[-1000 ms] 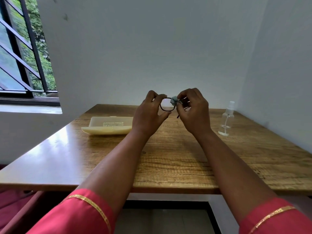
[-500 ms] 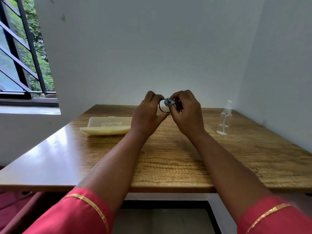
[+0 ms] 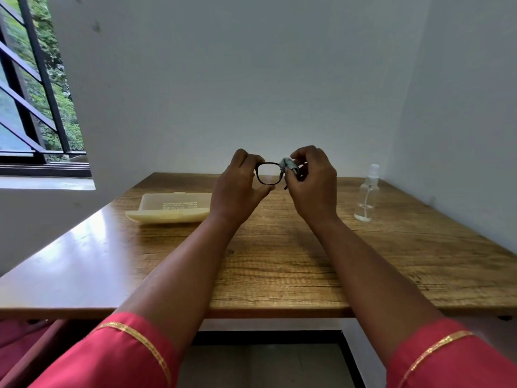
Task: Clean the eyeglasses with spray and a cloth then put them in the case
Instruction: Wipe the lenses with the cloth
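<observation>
Big wooden table (image 3: 279, 264) stretches out under both forearms, running well past the hands on either side, w/ white walls behind and to the R. Barred window (image 3: 33, 102) sits far off to the L of the left hand, greenery showing thru it. Pink sleeves w/ gold trim (image 3: 120, 357) at the near edge, both arms reaching fwd over the tabletop.

Next down in size: the case (image 3: 170, 210), pale cream, lying open on the table just to the L of the left hand, lid up w/ some printed text too small to read. Over on the other side, the spray bottle (image 3: 367, 193) stands upright, clear plastic, well to the R of the right hand, near the corner of the walls.

Now the action, up above the table: left hand (image 3: 237, 186) pinches the L end of the eyeglasses (image 3: 268, 173), fingers curled over the top of the dark frame, thumb stretched underneath. One lens is in plain sight between the two hands; the other is hidden behind the right hand and cloth. Right hand (image 3: 313, 182) is curled tight, gripping the cloth (image 3: 288, 165), a small grey-blue wad bunched up against the frame at the R side of the visible lens. A bit of a temple arm pokes out below the right hand's fingers. Glasses held off the table, not in the case.
</observation>
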